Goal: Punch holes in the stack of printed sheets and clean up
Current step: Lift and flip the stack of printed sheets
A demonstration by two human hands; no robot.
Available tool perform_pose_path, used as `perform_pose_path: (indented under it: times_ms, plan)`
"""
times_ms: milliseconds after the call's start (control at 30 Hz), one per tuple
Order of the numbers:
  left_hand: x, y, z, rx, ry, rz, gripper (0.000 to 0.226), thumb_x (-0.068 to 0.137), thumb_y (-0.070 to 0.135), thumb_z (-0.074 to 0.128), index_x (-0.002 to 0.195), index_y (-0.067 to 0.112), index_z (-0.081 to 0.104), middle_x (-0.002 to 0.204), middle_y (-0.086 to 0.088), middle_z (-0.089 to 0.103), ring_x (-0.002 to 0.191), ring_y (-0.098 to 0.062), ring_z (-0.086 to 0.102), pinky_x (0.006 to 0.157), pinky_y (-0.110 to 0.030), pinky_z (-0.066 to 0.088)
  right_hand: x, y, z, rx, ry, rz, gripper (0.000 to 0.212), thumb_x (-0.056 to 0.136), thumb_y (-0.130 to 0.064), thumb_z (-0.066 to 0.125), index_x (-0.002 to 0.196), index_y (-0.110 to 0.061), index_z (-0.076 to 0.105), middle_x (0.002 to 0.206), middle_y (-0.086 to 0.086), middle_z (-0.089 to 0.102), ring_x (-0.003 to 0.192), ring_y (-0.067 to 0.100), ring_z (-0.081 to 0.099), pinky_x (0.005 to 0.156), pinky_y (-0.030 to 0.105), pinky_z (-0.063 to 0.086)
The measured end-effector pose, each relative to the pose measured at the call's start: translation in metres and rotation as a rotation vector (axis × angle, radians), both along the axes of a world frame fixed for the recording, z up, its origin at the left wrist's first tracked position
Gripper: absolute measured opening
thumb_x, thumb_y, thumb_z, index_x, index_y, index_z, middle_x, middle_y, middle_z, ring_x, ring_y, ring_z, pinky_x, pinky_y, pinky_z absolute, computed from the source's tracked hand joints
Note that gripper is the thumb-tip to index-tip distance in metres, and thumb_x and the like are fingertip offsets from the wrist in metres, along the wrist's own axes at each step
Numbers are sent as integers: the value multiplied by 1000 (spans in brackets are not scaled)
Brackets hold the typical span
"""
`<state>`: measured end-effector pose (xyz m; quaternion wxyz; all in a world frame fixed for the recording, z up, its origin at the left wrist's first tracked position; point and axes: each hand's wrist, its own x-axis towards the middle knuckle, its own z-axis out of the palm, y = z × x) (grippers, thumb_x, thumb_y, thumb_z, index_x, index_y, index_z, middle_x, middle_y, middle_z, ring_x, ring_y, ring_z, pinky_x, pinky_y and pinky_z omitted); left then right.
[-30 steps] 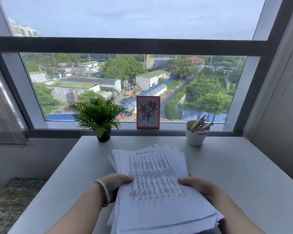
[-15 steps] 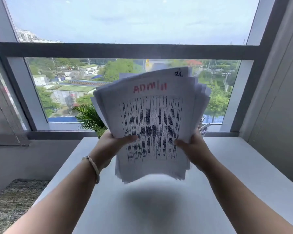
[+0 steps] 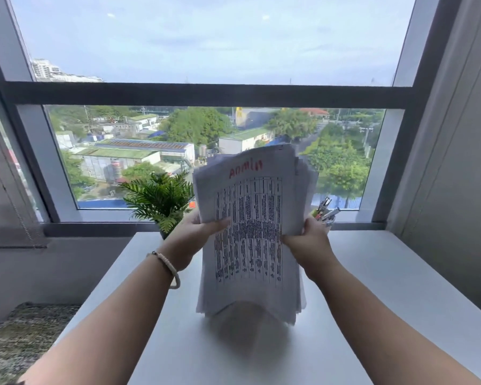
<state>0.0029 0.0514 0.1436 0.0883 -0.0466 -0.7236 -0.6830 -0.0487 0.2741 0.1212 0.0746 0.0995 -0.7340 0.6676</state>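
Task status: early stage. No punch is in view, and no holes can be made out in the sheets. Judged from the upright hold, the step in hand is squaring the edges; punching and clean-up remain.

Left to right:

1. Rug (image 3: 25, 329): coarse, mottled weave, on the floor beside the table.
2. Plant (image 3: 159, 201): stiff green fronds, apparently artificial; its pot is mostly hidden behind the left hand.
3. Left hand (image 3: 190, 234): grasps the left edge of the stack, thumb across the front sheet. A beaded bracelet (image 3: 168, 268) sits on the wrist.
4. Stack (image 3: 250, 232): thin white paper, printed in dense columns, with a red handwritten heading. It is held upright between both hands, over the middle of the table. The sheet edges are fanned and uneven; the lower edge bows and is blurred, so contact with the table cannot be confirmed.
5. Right hand (image 3: 306, 243): grasps the right edge, fingers curled behind.
6. Pens (image 3: 326, 211): clustered in a holder largely hidden by the right hand.
7. Table (image 3: 386, 287): smooth, matte white, flat.
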Motion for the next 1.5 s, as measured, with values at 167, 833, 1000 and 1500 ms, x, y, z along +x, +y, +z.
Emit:
perform_pose_path:
  times_ms: [167,833,1000,1500]
  plan:
    - [4,-16,11,155,40,80,50,60,18,83,105,4,68,107,-18,70,102,-40,64,88,-51,54,-3,14,-3,-281,-77,111,58,68,-16,82,119,-4,55,109,19,68,96,35,67,83,49,56]
    - [4,-6,-59,-81,-77,276,38,71,3,79,107,6,68,98,-4,73,89,-17,68,92,-42,54,-9,13,-37,-87,-187,105,30,82,-5,71,111,-3,63,104,12,70,92,25,67,79,35,54]
    - [5,3,-76,83,-33,394,43,55,31,89,90,11,73,88,-5,75,86,-24,70,78,-39,57,-1,9,-51,48,-37,37,17,85,-14,69,100,-20,63,98,2,71,95,23,67,89,45,53]
    - [28,-8,-124,73,-266,222,57,40,29,91,90,7,75,87,-6,76,79,-20,72,61,-23,55,14,26,-94,-68,-303,306,32,69,-17,74,100,-13,69,103,9,73,95,24,69,89,42,53]
